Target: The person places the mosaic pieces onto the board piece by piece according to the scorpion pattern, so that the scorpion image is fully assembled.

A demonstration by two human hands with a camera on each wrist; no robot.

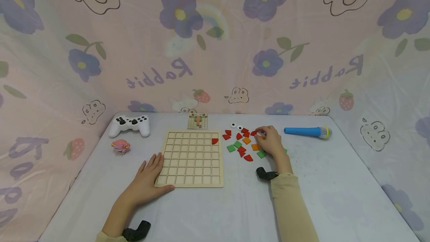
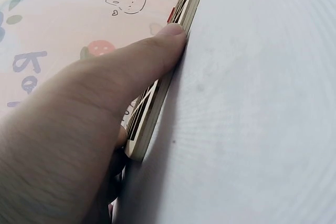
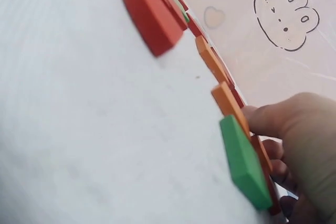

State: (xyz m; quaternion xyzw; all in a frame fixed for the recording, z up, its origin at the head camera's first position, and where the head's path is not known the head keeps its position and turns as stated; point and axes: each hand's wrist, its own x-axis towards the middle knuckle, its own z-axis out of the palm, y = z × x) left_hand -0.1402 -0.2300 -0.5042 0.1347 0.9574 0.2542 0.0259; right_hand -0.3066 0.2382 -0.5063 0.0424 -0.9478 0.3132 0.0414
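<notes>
My left hand rests spread at the lower left corner of a wooden grid board. Its fingers lie along the left side; in the left wrist view the thumb presses on the board's near edge. One red quarter-round tile sits in a cell near the board's top right corner. Among loose tiles to the right, my right hand pinches a red tile between thumb and fingertips. An orange tile and a green tile lie just beside this hand.
Several red, green and orange tiles and two googly eyes lie right of the board. Behind it is a pattern card. A white game controller and pink figurine stand left, a blue toy microphone right.
</notes>
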